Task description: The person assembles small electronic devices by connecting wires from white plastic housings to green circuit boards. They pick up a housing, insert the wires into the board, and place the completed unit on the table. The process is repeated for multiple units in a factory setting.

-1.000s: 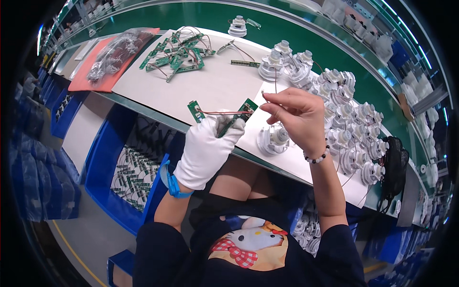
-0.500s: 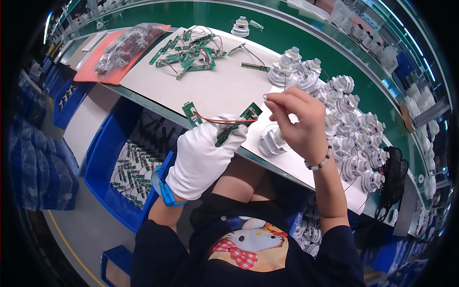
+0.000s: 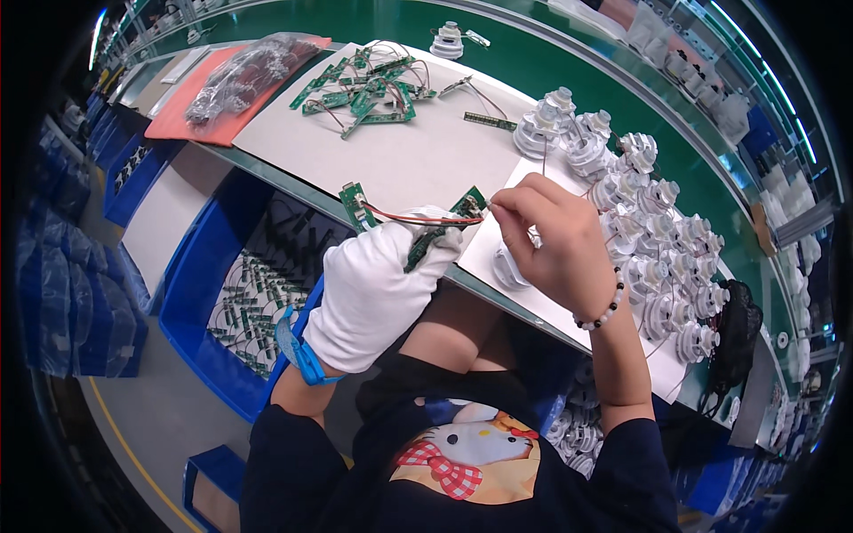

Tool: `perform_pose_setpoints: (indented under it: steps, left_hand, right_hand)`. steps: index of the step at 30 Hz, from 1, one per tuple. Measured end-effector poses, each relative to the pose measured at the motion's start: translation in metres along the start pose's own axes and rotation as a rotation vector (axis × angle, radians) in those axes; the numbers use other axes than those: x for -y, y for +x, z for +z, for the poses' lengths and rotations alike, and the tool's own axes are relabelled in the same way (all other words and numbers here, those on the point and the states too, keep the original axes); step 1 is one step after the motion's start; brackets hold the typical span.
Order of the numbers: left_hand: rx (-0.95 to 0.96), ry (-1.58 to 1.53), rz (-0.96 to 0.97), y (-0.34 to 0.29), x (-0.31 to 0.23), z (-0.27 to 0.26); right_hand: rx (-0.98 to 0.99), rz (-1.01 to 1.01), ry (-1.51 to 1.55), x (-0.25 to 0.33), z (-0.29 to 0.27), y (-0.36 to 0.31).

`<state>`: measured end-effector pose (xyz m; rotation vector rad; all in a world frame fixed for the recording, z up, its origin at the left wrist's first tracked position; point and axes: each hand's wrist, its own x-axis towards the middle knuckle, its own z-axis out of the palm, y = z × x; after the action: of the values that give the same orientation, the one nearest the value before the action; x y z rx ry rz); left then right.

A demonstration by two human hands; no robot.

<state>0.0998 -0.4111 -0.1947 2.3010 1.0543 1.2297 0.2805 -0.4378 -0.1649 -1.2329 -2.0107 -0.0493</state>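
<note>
My gloved left hand (image 3: pixel 369 289) grips a pair of narrow green circuit boards (image 3: pixel 354 202) linked by red and black wires (image 3: pixel 404 218). One board stands up left of the glove; the other juts out past the fingers on the right. My bare right hand (image 3: pixel 564 244) has thumb and forefinger pinched around a small white plug (image 3: pixel 485 210), right at the end of the right-hand board. Whether the plug sits in the board's socket cannot be seen. Partly hidden behind that hand, a round white plastic housing (image 3: pixel 506 269) rests at the table's near edge.
More wired boards (image 3: pixel 364 96) lie heaped on the white sheet (image 3: pixel 293 142). Several white housings (image 3: pixel 644 235) crowd the right side. A clear bag of parts (image 3: pixel 244 84) lies on orange foam at the left. Below the table edge, a blue bin (image 3: pixel 187 342) holds boards.
My right hand has come down and slightly left, bringing the white plug from above to the board's end. My left hand keeps its grip. The view has shifted slightly.
</note>
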Motion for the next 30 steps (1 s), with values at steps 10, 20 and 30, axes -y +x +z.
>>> perform_pose_setpoints:
  steps: [10, 20, 30]
  left_hand:
    - [0.007, 0.184, 0.189, -0.007, 0.001, -0.004]
    - [-0.039, 0.242, 0.299, -0.007, 0.003, -0.006]
    - [0.015, 0.261, 0.400, -0.011, 0.012, -0.011]
  right_hand:
    - [0.069, -0.046, -0.010, 0.000, -0.001, 0.000]
    - [0.072, -0.062, -0.016, 0.005, -0.004, 0.002]
    - [0.076, -0.016, 0.019, 0.010, -0.005, 0.004]
